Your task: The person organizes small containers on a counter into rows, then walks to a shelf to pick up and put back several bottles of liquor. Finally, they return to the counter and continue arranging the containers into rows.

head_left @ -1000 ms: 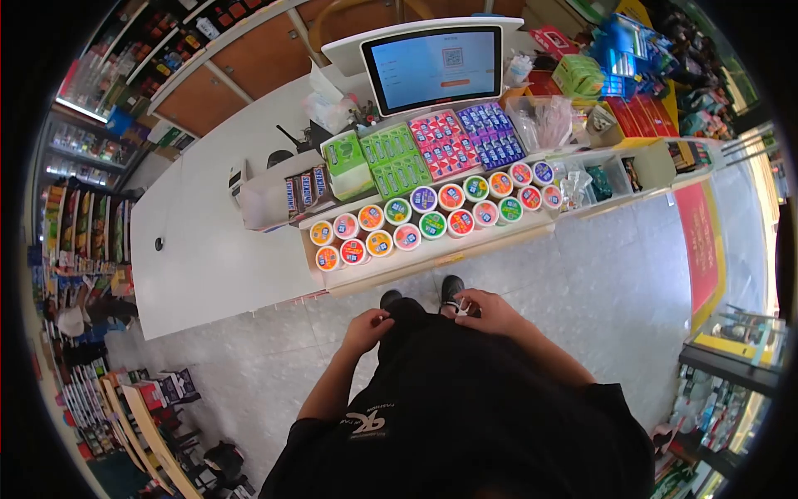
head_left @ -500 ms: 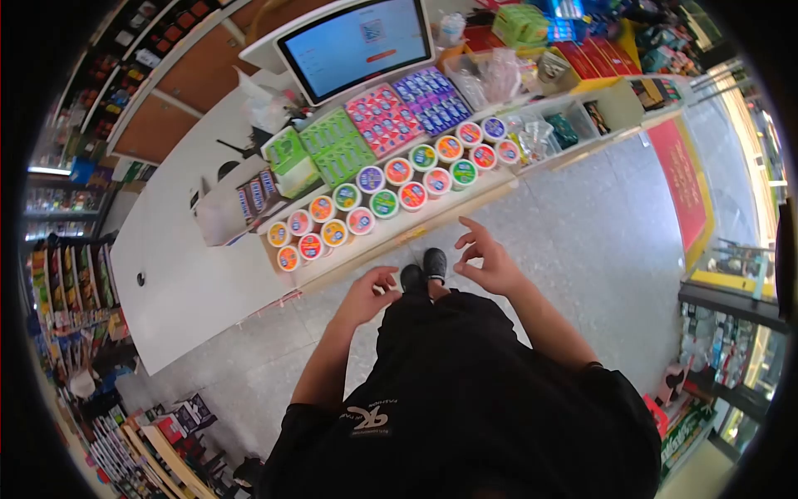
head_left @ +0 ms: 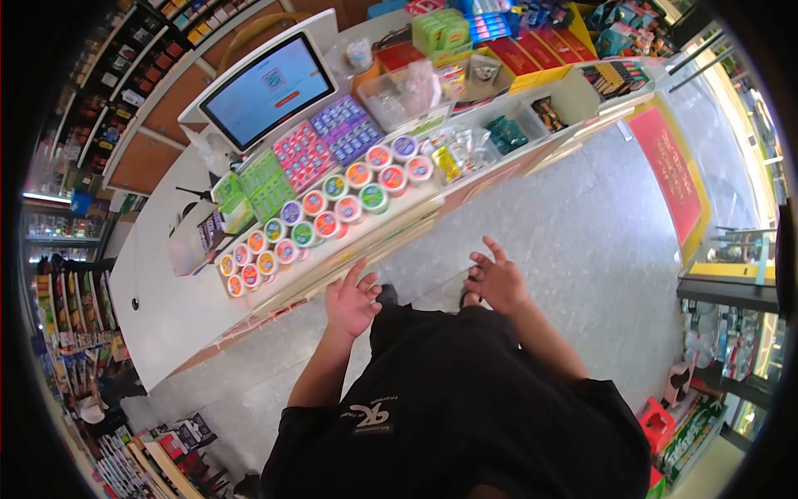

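My left hand (head_left: 353, 301) is raised over the floor just off the counter's front edge, palm up, fingers apart and holding nothing. To its right, my right hand (head_left: 497, 279) hovers above the grey floor, also empty with spread fingers. Nearest to both hands are rows of round lidded cups (head_left: 326, 223) with orange, green, pink and purple tops on the white counter (head_left: 158, 287). Behind the cups lie green packs (head_left: 264, 187), pink packs (head_left: 303, 155) and purple packs (head_left: 346, 130). A screen (head_left: 268, 90) stands behind them.
Clear bins with small packets (head_left: 507, 133) line the counter's right part. Red boxes (head_left: 544, 51) lie behind them. A red and yellow mat (head_left: 665, 170) is on the floor at right. Stocked shelves (head_left: 75, 312) stand at far left, and a red basket (head_left: 657, 424) is low at right.
The counter and its goods have shifted left in view. My left hand has turned palm up and its fingers have opened out. My right hand sits lower, and the feet are farther apart.
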### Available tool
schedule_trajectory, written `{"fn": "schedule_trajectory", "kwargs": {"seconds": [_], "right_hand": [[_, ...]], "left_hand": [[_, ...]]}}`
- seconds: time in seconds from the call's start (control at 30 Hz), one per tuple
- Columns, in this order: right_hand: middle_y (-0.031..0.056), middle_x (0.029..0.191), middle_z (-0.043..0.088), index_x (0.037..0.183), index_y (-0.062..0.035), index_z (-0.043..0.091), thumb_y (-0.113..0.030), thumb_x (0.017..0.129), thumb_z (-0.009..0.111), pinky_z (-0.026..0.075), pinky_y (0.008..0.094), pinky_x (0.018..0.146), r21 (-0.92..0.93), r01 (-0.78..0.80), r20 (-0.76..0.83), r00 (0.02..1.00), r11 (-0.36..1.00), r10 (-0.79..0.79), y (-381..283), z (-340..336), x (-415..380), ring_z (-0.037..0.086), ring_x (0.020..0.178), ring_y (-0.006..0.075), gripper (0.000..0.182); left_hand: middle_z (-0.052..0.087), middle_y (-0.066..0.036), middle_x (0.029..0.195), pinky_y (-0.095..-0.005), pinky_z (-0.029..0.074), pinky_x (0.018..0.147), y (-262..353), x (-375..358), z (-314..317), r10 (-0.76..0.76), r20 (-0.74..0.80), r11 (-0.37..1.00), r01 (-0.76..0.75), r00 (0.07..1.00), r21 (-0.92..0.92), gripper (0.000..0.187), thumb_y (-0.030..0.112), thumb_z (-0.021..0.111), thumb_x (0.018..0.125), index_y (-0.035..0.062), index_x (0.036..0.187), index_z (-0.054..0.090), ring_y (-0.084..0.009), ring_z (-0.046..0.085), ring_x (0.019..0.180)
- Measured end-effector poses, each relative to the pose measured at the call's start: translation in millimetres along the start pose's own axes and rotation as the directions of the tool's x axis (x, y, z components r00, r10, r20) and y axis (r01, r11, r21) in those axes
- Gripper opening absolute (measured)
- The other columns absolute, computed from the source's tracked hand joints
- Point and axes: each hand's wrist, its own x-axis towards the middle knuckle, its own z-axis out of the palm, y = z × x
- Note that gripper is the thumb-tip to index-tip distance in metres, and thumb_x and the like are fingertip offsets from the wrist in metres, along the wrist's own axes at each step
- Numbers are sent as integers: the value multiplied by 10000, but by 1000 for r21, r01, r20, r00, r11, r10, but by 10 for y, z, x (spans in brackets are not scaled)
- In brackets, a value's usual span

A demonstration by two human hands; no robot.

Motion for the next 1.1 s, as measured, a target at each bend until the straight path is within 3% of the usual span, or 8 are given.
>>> {"fn": "schedule_trajectory", "kwargs": {"seconds": [0.07,0.13,0.27,0.4,0.5,0.73,0.8,1.1], "right_hand": [[70,1177,527,1381,-238,333,-312,831,622,492,482,863,-9,-17,55,998,1000,17,-374,-158,27,575,960,227,626],[63,1191,516,1375,-237,329,-312,829,627,491,468,862,-161,8,137,990,987,14,-693,-354,-6,563,984,216,627],[53,1219,504,1377,-231,320,-327,824,639,495,445,854,-184,22,123,992,983,1,-1349,-606,-176,556,1001,202,646],[64,1195,509,1357,-219,358,-277,815,640,508,416,826,-88,-14,109,994,996,24,-1669,-808,-440,554,983,211,614],[76,1186,504,1347,-195,364,-274,808,638,514,407,801,-59,-36,77,996,998,40,-1847,-860,-586,555,965,215,609],[50,1110,524,1175,-176,472,-216,803,619,485,387,812,38,-69,68,995,997,66,-2235,-924,-464,551,948,199,402],[35,1074,522,1112,-173,488,-207,802,618,479,386,811,39,-53,124,991,998,48,-2319,-985,-339,548,934,194,337],[7,934,512,954,-166,503,-119,790,587,459,356,746,117,-133,129,985,984,118,-2609,-937,-62,523,837,173,190]], "left_hand": [[560,-42,1156,-341,478,685,-275,264,198,24,32,1000,-24,999,-20,668,511,501,837,214,1421,374,-203,546,958],[549,-52,1197,-339,478,696,-666,529,362,69,154,971,-32,986,-236,680,496,515,827,220,1430,364,-202,544,965],[553,-82,1228,-323,479,701,-1341,1113,802,-199,242,973,222,950,-68,673,469,539,833,214,1431,364,-202,544,992],[573,-89,1206,-354,494,676,-1665,1415,1259,-229,271,957,267,935,-113,638,338,561,818,204,1412,370,-240,577,969],[579,-84,1199,-368,499,702,-1709,1583,1238,-133,256,948,199,957,-249,587,325,542,831,190,1389,414,-244,578,979],[601,-79,1156,-355,472,683,-1773,1783,1203,-111,128,969,136,986,-204,519,196,490,792,182,1311,501,-236,575,935],[583,-46,1116,-311,459,673,-1821,1887,1193,-106,17,980,107,994,-167,473,97,462,715,164,1164,596,-199,533,907],[579,-18,994,-315,450,658,-1834,2303,1502,-82,-54,992,76,995,-100,398,32,458,667,163,1011,608,-191,531,851]]}}
